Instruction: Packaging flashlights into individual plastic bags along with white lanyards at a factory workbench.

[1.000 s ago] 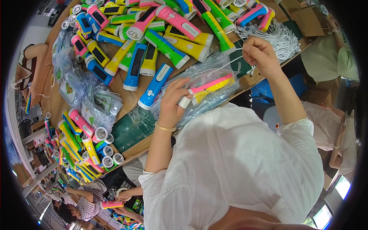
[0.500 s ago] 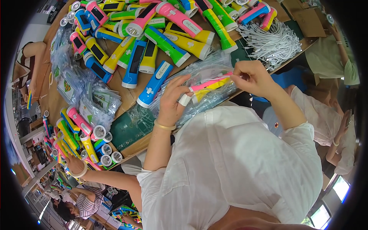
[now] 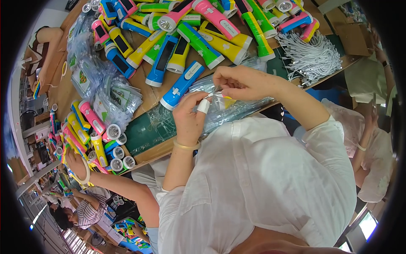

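Clear plastic bag (image 3: 228, 108), centre frame over the desk (image 3: 152, 97) edge, is thin, limp and slippery: pinch its mouth. Left hand (image 3: 190, 118) and right hand (image 3: 241, 82) grips are closed there; contents probably a flashlight.

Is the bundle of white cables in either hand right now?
No. The white cables lie on the table, apart from both the left hand and right hand.

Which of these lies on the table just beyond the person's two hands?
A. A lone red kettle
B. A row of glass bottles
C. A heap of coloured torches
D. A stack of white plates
C: beyond the left hand and the right hand, which meet over a clear plastic bag, a heap of coloured torches in pink, yellow, green and blue covers the table.
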Motion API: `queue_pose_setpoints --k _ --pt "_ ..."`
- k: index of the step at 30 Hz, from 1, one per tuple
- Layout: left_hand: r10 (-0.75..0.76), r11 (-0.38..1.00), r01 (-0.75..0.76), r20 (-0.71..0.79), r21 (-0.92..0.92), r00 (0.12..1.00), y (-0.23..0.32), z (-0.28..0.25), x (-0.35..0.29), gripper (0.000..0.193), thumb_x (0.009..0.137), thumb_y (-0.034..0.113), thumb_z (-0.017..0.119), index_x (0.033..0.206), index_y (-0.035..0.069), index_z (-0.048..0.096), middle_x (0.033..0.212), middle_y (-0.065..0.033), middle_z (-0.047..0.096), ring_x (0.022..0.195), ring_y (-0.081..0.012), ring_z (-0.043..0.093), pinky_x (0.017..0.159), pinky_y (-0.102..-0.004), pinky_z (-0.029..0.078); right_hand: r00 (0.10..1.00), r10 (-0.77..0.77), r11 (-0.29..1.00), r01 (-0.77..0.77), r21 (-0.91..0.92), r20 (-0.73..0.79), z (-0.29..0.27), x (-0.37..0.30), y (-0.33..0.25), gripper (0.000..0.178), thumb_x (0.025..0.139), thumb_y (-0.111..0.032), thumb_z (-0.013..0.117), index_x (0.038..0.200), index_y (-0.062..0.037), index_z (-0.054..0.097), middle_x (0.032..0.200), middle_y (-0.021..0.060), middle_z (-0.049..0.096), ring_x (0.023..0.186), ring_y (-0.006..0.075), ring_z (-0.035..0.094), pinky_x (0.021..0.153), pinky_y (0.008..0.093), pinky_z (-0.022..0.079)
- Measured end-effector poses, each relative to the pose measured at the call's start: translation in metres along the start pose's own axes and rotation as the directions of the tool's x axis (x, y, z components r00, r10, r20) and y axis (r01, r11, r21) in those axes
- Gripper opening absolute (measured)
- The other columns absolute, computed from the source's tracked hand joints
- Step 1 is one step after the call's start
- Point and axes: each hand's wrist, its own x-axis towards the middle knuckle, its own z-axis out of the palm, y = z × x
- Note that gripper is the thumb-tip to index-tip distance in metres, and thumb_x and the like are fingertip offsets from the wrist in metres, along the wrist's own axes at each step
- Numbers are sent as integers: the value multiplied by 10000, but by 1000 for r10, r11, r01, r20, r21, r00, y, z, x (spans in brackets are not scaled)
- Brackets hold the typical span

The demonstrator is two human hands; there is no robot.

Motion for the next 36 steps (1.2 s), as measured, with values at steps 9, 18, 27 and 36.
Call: queue_pose_setpoints --k 9,18,27,36 --pt "-33 993 30 -22 -112 999 4 2 8 123 880 -57 703 996 -19 716 950 -100 738 803 -165 726 755 -278 576 951 -231 931 154 -332 -206 5 -4 10 196 915 -231 736 932 -48 668 807 112 619 753 311 633 656 391 486" --pt "-260 907 202 -116 -371 959 -16 0 24 97 979 17 658 1061 -34 675 949 -59 703 806 -121 690 750 -229 541 870 -119 823 -183 -538 -478 -32 -75 38 122 952 -131 667 1025 -45 618 807 157 655 723 362 672 629 415 508" --pt "233 784 -371 318 498 919 -24 35 37 342 864 158 712 1170 9 672 1172 -160 635 1126 -367 563 971 -474 445 561 89 996 -55 71 -823 -60 -54 -10 163 1049 -133 554 1138 -8 500 741 81 643 593 164 693 524 288 517" --pt "245 748 -376 299 547 922 -29 49 41 378 857 215 748 1180 30 681 1182 -135 627 1125 -345 551 960 -491 440 -114 -223 882 -447 -150 -968 -289 19 49 412 966 -236 681 1267 14 552 964 230 729 822 322 767 703 382 601"
